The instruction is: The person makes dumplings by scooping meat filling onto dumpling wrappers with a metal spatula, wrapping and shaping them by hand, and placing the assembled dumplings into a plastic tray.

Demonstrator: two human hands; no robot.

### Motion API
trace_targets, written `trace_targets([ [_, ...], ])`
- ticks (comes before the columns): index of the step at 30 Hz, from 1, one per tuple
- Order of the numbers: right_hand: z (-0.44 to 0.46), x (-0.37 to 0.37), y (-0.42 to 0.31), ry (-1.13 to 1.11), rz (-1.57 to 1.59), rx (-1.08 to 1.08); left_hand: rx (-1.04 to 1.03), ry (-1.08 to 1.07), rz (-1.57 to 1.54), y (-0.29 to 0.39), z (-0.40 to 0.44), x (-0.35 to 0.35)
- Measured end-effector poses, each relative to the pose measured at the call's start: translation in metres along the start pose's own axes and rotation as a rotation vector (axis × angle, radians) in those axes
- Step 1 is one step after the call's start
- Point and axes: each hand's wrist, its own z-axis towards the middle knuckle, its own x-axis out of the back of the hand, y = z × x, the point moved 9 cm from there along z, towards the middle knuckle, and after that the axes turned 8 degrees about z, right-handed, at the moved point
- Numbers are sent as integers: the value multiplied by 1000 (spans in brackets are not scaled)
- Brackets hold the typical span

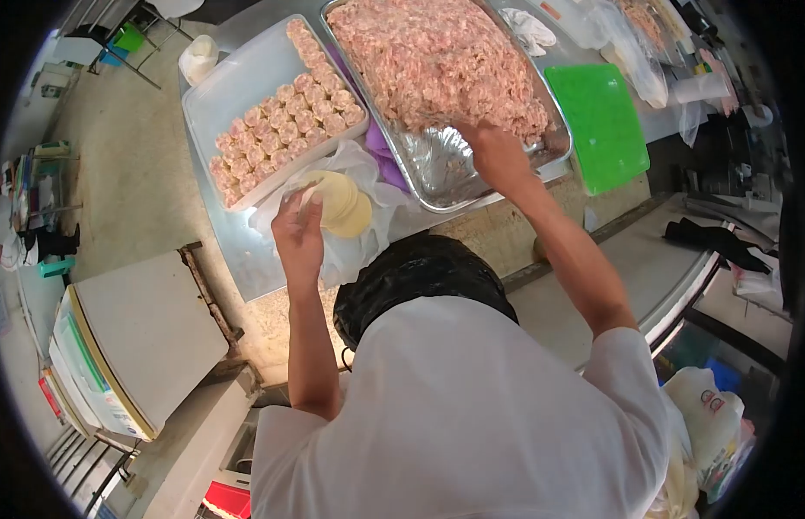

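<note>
My left hand (299, 227) is at the edge of a stack of round yellow wrappers (344, 206), which lies on clear plastic; its fingers are bent against a wrapper. My right hand (498, 156) reaches into a large metal tray (441, 177), its fingertips at the lower edge of the minced meat (446, 65). Whatever those fingertips hold is hidden. To the left, a white plastic tray (225, 95) holds rows of small meat-filled dumplings (286, 125).
A green cutting board (599, 128) lies right of the metal tray. Purple cloth (387, 154) shows between the trays. A white cup-like object (198, 59) stands at the upper left, and a crumpled white cloth (529, 31) lies beyond the metal tray.
</note>
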Motion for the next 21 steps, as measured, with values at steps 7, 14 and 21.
trace_targets([
  [7,-2,-15,-6,-5,-28,50,-132,138,-338,-4,-8,13],
  [14,9,-37,-7,-34,20,-7,414,150,-1014,-61,-12,-10],
  [21,5,-34,-13,-21,265,104,488,159,-861,-66,-16,-32],
])
